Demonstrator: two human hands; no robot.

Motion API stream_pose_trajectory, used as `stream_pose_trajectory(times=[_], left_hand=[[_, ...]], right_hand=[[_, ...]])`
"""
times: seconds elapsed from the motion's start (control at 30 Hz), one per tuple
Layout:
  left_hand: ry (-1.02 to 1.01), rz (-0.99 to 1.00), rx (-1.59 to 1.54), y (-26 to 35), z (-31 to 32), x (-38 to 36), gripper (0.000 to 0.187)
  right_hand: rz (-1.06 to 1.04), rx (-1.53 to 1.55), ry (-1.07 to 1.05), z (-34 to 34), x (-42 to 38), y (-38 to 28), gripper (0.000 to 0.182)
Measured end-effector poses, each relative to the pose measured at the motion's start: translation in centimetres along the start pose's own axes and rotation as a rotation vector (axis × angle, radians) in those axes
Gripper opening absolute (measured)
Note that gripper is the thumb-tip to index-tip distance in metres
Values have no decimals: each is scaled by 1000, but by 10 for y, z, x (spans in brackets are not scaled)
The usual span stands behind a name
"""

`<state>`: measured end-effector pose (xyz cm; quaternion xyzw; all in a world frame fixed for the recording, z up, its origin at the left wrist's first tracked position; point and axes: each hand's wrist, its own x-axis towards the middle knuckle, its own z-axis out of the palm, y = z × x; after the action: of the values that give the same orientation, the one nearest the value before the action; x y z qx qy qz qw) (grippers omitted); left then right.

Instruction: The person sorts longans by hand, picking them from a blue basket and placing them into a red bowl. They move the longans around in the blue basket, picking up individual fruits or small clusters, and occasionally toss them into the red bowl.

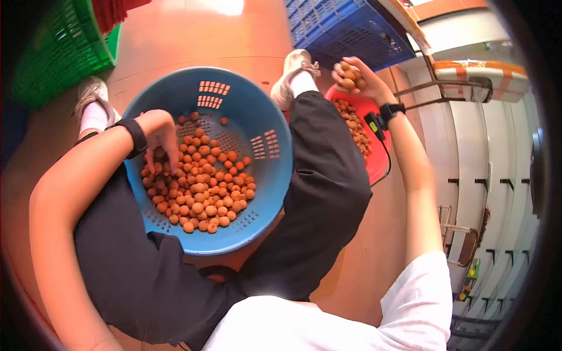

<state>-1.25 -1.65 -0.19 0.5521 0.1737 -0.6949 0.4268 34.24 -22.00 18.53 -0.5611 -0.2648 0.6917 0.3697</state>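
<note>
A round blue plastic basket [273,196] with slotted walls stands between my legs, holding a heap of brown longans [199,196]. My left hand [163,143] reaches down into its left side, fingers apart and pointing at the longans; its fingertips touch the heap, and whether any fruit lies under the palm is hidden. Over on the right, my right hand [366,82] is raised, palm up, with its fingers curled around several longans [350,77]. Beneath it a red basin [379,153] contains more longans [355,126].
A green crate [55,55] with red material in it is at the upper left. At the top right sits a blue crate [345,32]. White shelving [468,134] and a taped foam box [489,82] line the right side. My legs flank the basket.
</note>
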Motion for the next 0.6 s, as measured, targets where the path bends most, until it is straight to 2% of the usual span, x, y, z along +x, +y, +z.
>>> stream_pose_trajectory(times=[0.03, 0.07, 0.1, 0.17, 0.2, 0.27, 0.3, 0.37, 0.4, 0.43, 0.47, 0.53, 0.57, 0.6], left_hand=[[56, 16, 14, -1, 1, 0, 29], [51, 80, 48, -3, 2, -1, 27], [44, 140, 80, -3, 3, -2, 26], [0, 213, 82, 1, 9, -13, 24], [-22, 247, 78, 1, 13, -20, 23], [65, 454, 15, 8, 22, -49, 26], [105, 560, -16, 14, 28, -67, 27], [311, 728, -38, 23, 41, -112, 28], [383, 767, -96, 21, 42, -127, 29], [471, 807, -96, 19, 42, -141, 29], [497, 839, -140, 15, 44, -154, 30], [583, 881, -187, 12, 48, -168, 29], [642, 892, -189, 10, 51, -171, 28], [700, 894, -199, 7, 54, -174, 28]], right_hand=[[-8, -13, 164, -9, -28, 7, 34], [2, 8, 254, -22, -56, 15, 34], [-20, 22, 429, -34, -79, 29, 34], [68, 54, 623, -68, -120, 55, 38], [190, -42, 691, -70, -130, 65, 42], [438, -230, 813, -68, -144, 85, 54], [587, -471, 883, -68, -147, 91, 60], [889, -959, 985, -69, -143, 93, 72], [820, -962, 943, -83, -137, 90, 81], [745, -865, 861, -77, -127, 73, 75], [598, -920, 868, -63, -115, 62, 73], [363, -1195, 672, -32, -88, 34, 64], [276, -1284, 712, -13, -73, 23, 59], [239, -1227, 686, 6, -55, 11, 58]])
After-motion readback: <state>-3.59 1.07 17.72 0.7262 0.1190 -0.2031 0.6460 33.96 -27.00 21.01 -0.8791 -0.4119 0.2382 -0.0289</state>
